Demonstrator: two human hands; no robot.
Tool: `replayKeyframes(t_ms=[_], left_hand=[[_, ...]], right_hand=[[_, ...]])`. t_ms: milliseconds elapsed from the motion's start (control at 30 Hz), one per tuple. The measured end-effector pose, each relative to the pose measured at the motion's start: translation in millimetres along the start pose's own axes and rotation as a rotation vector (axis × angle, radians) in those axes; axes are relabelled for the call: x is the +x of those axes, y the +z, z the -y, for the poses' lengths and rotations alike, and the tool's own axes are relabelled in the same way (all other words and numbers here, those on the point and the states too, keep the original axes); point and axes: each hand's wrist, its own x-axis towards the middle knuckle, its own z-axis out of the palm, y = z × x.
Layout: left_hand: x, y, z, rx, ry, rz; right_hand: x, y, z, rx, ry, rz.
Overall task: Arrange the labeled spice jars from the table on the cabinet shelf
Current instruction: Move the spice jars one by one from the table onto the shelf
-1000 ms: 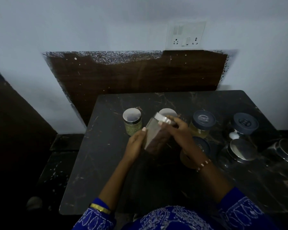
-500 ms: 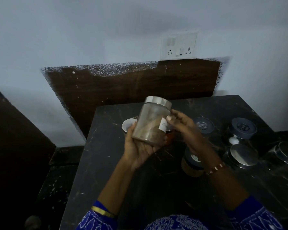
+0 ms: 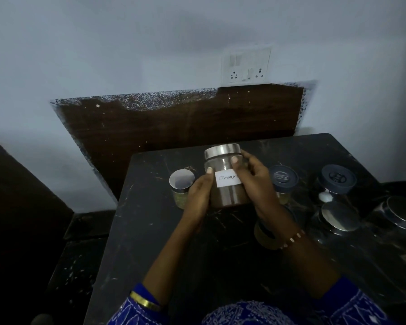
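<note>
We see open dark table top [image 3: 150, 242] from seven to nine o'clock of the held jar [image 3: 227, 179], and the strip toward us at six o'clock is bare too. At nine o'clock a small steel-lidded jar [image 3: 181, 184] stands just beside the left hand [image 3: 197, 198]. From two to four o'clock the way is crowded: two blue-lidded jars [image 3: 283, 178] [image 3: 338, 178], two steel-lidded ones [image 3: 339, 218] [image 3: 402, 214], and what looks like another jar [image 3: 266, 235] under the right wrist. At twelve o'clock a brown board [image 3: 174, 127] leans against the wall.
</note>
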Motion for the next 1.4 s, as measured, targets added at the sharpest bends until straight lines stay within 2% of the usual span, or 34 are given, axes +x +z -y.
replayKeyframes(t_ms=[133, 267, 433, 667, 833, 1033, 1100, 1200, 1267, 1400], left_hand=[[2.0, -4.9, -10.8, 0.013, 0.064, 0.020], [7.5, -9.4, -22.1, 0.032, 0.062, -0.003], [24.7, -13.1, -63.0, 0.069, 0.169, -0.040], [54.4, -13.8, -196.0, 0.085, 0.568, -0.124], [63.1, -16.4, -282.1, 0.210, 0.891, -0.120], [83.1, -26.8, -380.9, 0.253, 1.100, -0.167], [94.2, -30.1, -411.6, 0.310, 1.127, -0.199], [115.8, -34.6, -445.2, 0.342, 1.058, -0.190], [131.0, -36.4, -457.5, 0.296, 0.988, -0.164], [162.9, -40.9, -469.5, 0.310, 0.962, -0.238]], right_hand=[[4.5, -6.6, 3.0, 0.114, 0.020, 0.100], [7.8, -10.0, 5.4, 0.082, -0.009, 0.229], [27.5, -1.3, 40.6, 0.045, -0.117, 0.263], [87.6, 33.3, 164.8, 0.046, -0.466, 0.210], [114.6, 60.9, 261.3, -0.011, -0.718, 0.131], [140.1, 86.7, 350.8, -0.039, -0.871, 0.129], [152.5, 94.7, 374.7, -0.067, -0.910, 0.095], [176.0, 104.9, 401.6, -0.126, -0.927, 0.040], [192.0, 111.6, 411.7, -0.176, -0.922, 0.026], [223.6, 127.8, 422.5, -0.276, -0.922, 0.000]])
